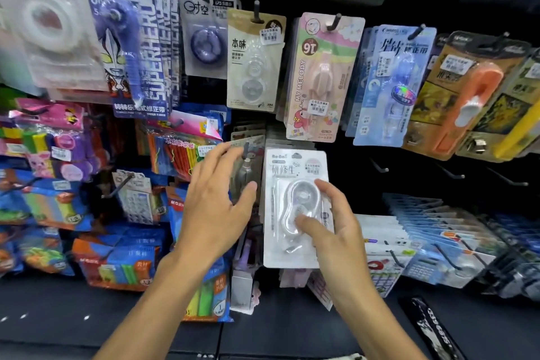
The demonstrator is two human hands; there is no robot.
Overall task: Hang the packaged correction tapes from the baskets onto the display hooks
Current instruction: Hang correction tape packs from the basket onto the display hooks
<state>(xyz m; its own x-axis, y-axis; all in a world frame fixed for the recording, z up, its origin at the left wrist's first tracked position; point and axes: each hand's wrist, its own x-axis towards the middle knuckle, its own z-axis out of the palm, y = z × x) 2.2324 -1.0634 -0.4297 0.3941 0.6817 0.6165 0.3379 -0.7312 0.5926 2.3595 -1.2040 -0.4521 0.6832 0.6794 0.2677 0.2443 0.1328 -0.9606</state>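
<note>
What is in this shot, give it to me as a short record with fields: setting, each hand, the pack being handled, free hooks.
setting: shop display wall with packaged stationery on black hooks
right hand: grips the white correction tape pack, thumb on its clear blister
left hand: fingers spread, reaching toward the grey pack on the hook just left of the white pack
white pack: upright in front of the stack of packs behind it; whether it is on a hook cannot be told
free hooks: a bare hook to the right, more beyond it
</note>
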